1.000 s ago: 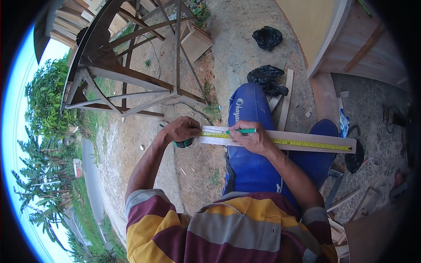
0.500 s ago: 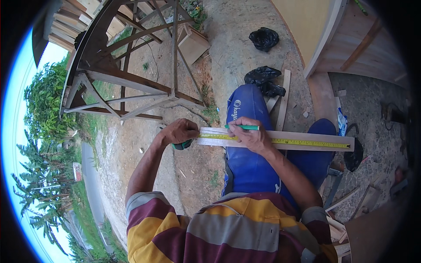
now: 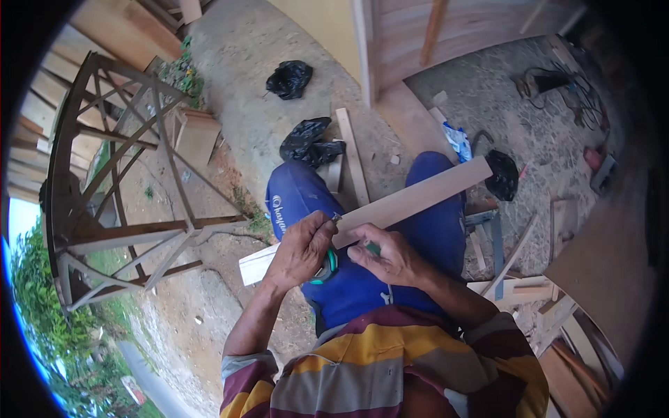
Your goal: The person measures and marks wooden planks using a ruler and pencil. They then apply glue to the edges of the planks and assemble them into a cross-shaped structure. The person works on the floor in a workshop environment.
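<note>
In the head view, a pale board (image 3: 418, 196) lies slantwise across both thighs of the blue trousers (image 3: 362, 287), its middle partly hidden by the left hand (image 3: 304, 247). Its left end juts past the left leg over the ground; its right end reaches just beyond the right knee, close to a black plastic bag (image 3: 503, 175). The left hand is curled closed around a green-and-black tape measure (image 3: 325, 268), with thumb and fingertips together near the board's far edge. The right hand (image 3: 390, 259), just beside it along the board's near edge, is half-curled, a green pencil (image 3: 373, 247) showing foreshortened between thumb and fingers.

To the left, a slatted timber frame (image 3: 125, 237) stands well apart from the board's left end. A broad strip of concrete (image 3: 230, 63) runs far between this frame and a plywood panel (image 3: 446, 35). To the right, room is tighter: loose wood strips (image 3: 512, 258) and a brown sheet (image 3: 599, 258) crowd the right elbow's side.

White lettering runs along the left trouser leg. A blue-and-white packet (image 3: 458, 143) beyond the right knee bears print too small to read.
</note>
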Motion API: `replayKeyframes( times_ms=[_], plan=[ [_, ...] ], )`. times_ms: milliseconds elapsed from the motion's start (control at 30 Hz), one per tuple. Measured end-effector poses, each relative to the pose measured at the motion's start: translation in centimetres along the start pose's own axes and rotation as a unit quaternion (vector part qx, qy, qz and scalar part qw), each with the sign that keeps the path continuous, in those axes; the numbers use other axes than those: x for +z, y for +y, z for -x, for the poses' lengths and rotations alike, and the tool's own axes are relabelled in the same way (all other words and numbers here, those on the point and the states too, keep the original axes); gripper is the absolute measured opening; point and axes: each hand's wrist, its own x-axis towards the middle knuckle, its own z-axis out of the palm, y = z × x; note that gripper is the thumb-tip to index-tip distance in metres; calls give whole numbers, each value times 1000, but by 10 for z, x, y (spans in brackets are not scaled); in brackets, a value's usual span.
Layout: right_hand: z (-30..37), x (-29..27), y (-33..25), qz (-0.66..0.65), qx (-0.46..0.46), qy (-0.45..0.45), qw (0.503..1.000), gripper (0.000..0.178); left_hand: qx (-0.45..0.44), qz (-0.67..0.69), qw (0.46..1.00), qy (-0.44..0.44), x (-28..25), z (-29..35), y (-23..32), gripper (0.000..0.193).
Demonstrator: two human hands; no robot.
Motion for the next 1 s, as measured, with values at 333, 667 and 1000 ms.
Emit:
replayKeyframes(
  times_ms=[333,667,1000],
  plan=[
    [96,-90,53,-267,121,432,853,33,-15,321,943,-89,135,-35,11,54],
    [276,-108,269,-107,487,522,692,32,-217,730,646,56,135,-18,-21,77],
    [318,-179,319,253,506,472,676,38,68,551,788,266,82,-34,-11,63]
  ],
)
